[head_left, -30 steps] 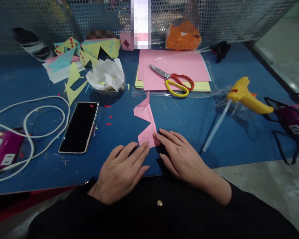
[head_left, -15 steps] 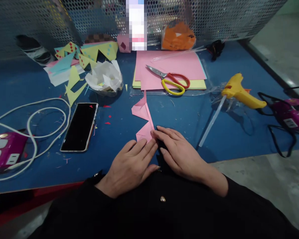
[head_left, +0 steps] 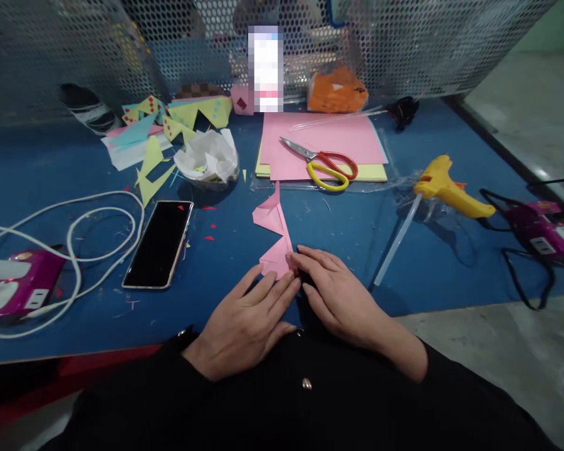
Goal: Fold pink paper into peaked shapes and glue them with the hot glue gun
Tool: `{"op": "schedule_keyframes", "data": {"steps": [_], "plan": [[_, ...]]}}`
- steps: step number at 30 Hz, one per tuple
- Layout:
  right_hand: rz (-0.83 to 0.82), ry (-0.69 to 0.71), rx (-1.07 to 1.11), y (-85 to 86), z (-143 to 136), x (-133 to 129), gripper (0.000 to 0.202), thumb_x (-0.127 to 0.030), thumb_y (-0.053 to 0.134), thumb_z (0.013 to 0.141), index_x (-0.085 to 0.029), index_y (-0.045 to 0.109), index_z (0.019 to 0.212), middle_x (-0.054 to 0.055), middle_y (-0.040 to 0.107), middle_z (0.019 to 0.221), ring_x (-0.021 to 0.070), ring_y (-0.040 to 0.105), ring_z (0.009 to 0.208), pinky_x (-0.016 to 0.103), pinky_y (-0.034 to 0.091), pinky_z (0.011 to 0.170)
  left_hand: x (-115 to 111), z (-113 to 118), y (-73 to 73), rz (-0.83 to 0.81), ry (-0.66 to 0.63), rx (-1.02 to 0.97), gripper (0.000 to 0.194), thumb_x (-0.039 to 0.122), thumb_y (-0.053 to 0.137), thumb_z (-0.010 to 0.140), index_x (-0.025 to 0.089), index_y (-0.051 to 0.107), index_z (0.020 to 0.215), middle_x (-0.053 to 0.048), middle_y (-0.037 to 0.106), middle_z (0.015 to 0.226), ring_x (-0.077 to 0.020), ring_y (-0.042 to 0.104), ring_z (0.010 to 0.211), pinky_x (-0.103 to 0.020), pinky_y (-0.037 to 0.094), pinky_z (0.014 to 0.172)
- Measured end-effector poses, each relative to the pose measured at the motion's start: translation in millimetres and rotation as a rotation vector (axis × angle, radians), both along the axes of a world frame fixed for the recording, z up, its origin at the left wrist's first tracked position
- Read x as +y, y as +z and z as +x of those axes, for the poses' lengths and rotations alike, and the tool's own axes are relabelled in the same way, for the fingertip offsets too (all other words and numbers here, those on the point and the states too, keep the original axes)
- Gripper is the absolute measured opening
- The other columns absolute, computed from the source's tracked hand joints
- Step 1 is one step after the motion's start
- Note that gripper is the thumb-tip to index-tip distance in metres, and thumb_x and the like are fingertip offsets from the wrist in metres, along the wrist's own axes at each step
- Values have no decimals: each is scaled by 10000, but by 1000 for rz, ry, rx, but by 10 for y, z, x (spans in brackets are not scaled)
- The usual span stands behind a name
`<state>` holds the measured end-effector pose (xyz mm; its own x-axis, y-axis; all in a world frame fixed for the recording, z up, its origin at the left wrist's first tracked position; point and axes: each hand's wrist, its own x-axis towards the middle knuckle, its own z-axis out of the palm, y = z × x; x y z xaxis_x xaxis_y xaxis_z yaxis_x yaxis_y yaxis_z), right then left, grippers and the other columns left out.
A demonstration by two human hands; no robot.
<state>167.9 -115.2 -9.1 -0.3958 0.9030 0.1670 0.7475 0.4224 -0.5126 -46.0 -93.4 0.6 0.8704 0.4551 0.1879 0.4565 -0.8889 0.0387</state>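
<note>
A pink paper strip with a zigzag left side and a narrow fold along its right edge lies flat on the blue table. My left hand rests palm down over its near end, fingers stretched out and pressing on the paper. From the right, my right hand lays its extended fingertips against the folded edge. The near end of the strip is hidden under my fingers. Beyond it, scissors with one red and one yellow handle lie on a stack of pink and yellow paper.
Left of my hands lie a phone, a white cable and a purple power strip. A scrap-filled bowl and cut yellow paper sit farther back. A yellow glue gun lies right, near another purple power strip.
The view has tilted up slightly, so the things on the table appear lower and a little shifted. My left hand has slid slightly toward me along the strip; my right hand stays at the folded edge.
</note>
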Motion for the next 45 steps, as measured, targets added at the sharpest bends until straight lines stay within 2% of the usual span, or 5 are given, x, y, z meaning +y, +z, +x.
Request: {"op": "schedule_keyframes", "data": {"steps": [20, 30, 34, 41, 45], "plan": [[-50, 28, 68, -11, 60, 21, 487, -169, 389, 949, -70, 452, 1421, 199, 558, 1430, 263, 438, 1409, 532, 417, 1134, 60, 32, -20, 32, 10, -34, 482, 390, 478, 1003, 112, 546, 1392, -68, 642, 1376, -286, 553, 1255, -461, 307, 1145], [-42, 31, 52, -10, 54, 14, 503, -146, 382, 942, -99, 434, 1440, 185, 536, 1459, 255, 425, 1422, 529, 414, 1139, -72, -250, -32, -79, 87, -171, 435, 308, 501, 994, 142, 541, 1393, -38, 688, 1308, -237, 576, 1160, -452, 186, 1213], [-52, 14, 121, -9, 59, -8, 527, -151, 430, 929, -133, 411, 1455, 154, 536, 1466, 247, 443, 1408, 519, 400, 1153, -55, -249, -65, -88, 142, -283, 398, 231, 571, 961, 129, 554, 1345, -70, 711, 1234, -228, 575, 1154, -437, 345, 1129], [-18, -156, 312, -114, 93, -76, 544, -232, 523, 935, -248, 381, 1460, 106, 558, 1451, 244, 526, 1336, 515, 450, 1106, 185, 38, 75, -109, 296, -334, 525, 336, 706, 873, 126, 558, 1331, -125, 675, 1270, -284, 583, 1163, -459, 482, 1002], [-18, -189, 346, -131, 93, -85, 516, -251, 535, 934, -257, 408, 1434, 99, 589, 1418, 243, 558, 1303, 512, 465, 1089, 511, 199, 188, -340, 461, -364, 311, 301, 660, 890, 175, 672, 1175, -81, 719, 1195, -260, 629, 1111, -422, 497, 968]]}}
